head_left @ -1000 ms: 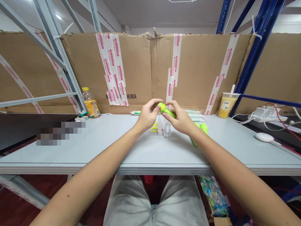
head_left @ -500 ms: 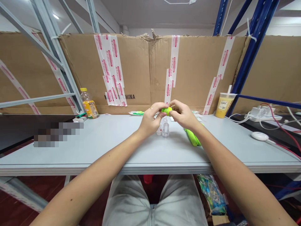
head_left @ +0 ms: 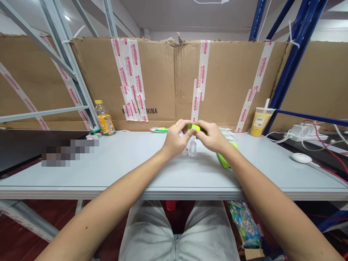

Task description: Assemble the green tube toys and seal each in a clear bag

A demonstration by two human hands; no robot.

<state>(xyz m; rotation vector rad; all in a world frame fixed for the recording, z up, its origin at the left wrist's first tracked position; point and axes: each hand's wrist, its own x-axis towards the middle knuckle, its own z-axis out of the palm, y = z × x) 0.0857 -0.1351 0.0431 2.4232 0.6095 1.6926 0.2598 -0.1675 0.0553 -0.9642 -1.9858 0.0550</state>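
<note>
A small fluorescent yellow-green piece (head_left: 194, 127) is held above the table between my two hands. My left hand (head_left: 174, 140) pinches it from the left, thumb in front. From the right, the closed fingers of my right hand (head_left: 213, 137) grip it, hiding part of its surface. Just below the fingers, a small clear plastic container (head_left: 192, 150) stands upright on the table, with another small clear piece touching or close to its left side. A bright green elongated object (head_left: 223, 160) lies partly behind my right forearm.
A flat green-and-white packet (head_left: 159, 129) lies at the back of the grey table (head_left: 114, 163). The orange drink bottle (head_left: 104, 119) stands back left, the lidded yellow drink cup (head_left: 261, 121) back right. A white round device (head_left: 301, 158) with a cable lies right. Cardboard (head_left: 160, 79) walls the back.
Both hands have drawn closer around the yellow-green piece, and my right fingers now cover more of it. Its visible side looks smoother than the ribbed side seen before. The view has shifted slightly.
</note>
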